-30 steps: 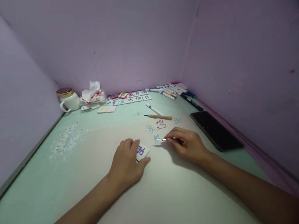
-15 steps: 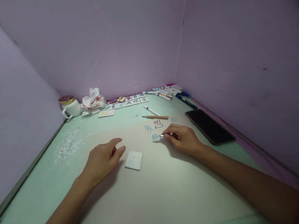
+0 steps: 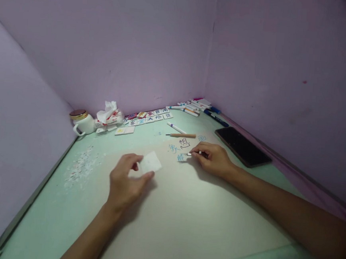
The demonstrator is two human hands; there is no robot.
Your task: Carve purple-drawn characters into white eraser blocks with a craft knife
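My left hand [image 3: 125,181] pinches a small white square tile [image 3: 150,162] between thumb and fingers and holds it tilted just above the pale green table [image 3: 183,226]. My right hand [image 3: 214,158] rests on the table, closed around a thin metal-tipped tool [image 3: 192,154]. The tool's tip touches a small blue cut-out character [image 3: 180,157]. Two more cut-out characters, one blue [image 3: 174,148] and one black [image 3: 185,143], lie just beyond it.
A wooden-handled tool [image 3: 181,135] and a white marker [image 3: 176,127] lie behind the characters. Further back are rows of character tiles [image 3: 150,116], several markers [image 3: 192,106], a white mug [image 3: 82,122] and crumpled tissue [image 3: 110,112]. A dark phone [image 3: 242,147] lies right; white scraps [image 3: 80,168] lie left.
My left hand let go of the tile, which lay blank side up on the table, then picked it up again in a pinch. My right hand stayed with the tool.
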